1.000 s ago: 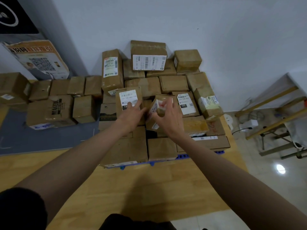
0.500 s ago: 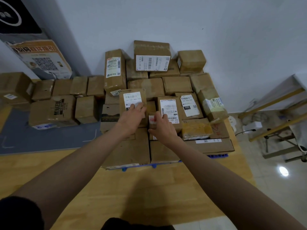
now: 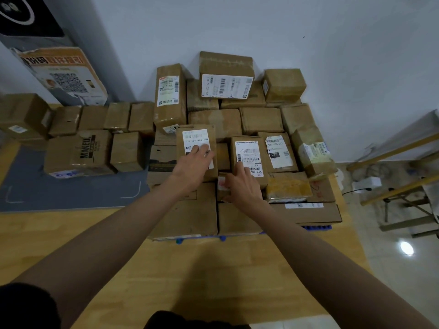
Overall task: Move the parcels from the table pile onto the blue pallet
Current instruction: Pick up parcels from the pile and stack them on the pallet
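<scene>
Both hands rest on the stack that covers the blue pallet (image 3: 317, 227), of which only a strip of edge shows under the front boxes. The left hand (image 3: 193, 166) lies flat, fingers spread and gripping nothing, on the white label of a parcel (image 3: 197, 148) in the middle of the stack; it looks to be steadying that box so the neighbours do not shift. The right hand (image 3: 240, 186) lies at the near end of a labelled parcel (image 3: 248, 155) just beside it, fingers extended over the top edge and not curled round anything, which reads as pressing or nudging the box snug into its slot, not lifting it. A small box (image 3: 222, 184) with a red mark sits under the right thumb, wedged between the larger ones; whether the thumb grips it I cannot tell. The parcels on the pallet are packed edge to edge and tiered higher toward the wall, probably so the back rows lean on it and the load stays stable. To the left, the remaining pile (image 3: 78, 150) sits on the grey mat (image 3: 71, 193) of the wooden surface (image 3: 166, 269), well apart from both hands, so plenty is left to move. The likely next step is to release here and reach left for another box.
</scene>
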A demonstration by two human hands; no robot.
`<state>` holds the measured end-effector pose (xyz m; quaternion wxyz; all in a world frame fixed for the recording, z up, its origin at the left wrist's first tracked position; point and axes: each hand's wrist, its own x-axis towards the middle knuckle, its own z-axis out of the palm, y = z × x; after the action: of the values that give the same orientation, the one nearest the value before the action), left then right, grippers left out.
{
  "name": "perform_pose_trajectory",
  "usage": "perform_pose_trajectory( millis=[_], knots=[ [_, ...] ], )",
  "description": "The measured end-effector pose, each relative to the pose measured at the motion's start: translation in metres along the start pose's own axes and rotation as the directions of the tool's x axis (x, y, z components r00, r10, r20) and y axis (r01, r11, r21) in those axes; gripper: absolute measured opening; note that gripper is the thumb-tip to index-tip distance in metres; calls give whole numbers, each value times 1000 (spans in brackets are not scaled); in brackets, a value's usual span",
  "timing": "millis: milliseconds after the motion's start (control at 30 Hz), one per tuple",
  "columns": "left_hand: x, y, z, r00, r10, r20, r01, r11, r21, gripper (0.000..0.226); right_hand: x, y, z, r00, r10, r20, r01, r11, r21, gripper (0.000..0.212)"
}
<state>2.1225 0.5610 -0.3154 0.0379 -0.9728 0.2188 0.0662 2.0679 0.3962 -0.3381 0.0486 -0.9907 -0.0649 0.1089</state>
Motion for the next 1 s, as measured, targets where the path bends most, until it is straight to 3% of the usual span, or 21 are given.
perform_pose_trajectory(
  millis=[133,200,333,433,500,833,1000],
  knots=[
    [-1,-2,0,1000,7,-6,-7,1000,-8,68,7,3,-2,995,-58,79,53,997,61,42],
    [-1,-2,0,1000,13,-8,-13,1000,-9,68,9,4,-5,997,-54,51,48,991,124,40],
    [0,-2,0,1000,8,-15,-9,999,-31,67,12,12,-9,997,45,-62,-39,994,102,67],
    [1,-2,1,1000,9,-13,-9,999,-50,68,10,19,-10,982,188,-2,-187,979,83,92],
    [1,-2,1,1000,5,-9,-5,998,-62,68,8,20,-11,980,190,59,-195,975,105,96],
    [-6,-3,-10,1000,0,13,0,1000,-23,70,-2,14,-48,991,64,120,-80,987,137,59],
    [-34,-8,-23,996,-52,72,51,998,21,52,-11,-8,-73,969,-65,240,46,995,83,34]
  ],
)
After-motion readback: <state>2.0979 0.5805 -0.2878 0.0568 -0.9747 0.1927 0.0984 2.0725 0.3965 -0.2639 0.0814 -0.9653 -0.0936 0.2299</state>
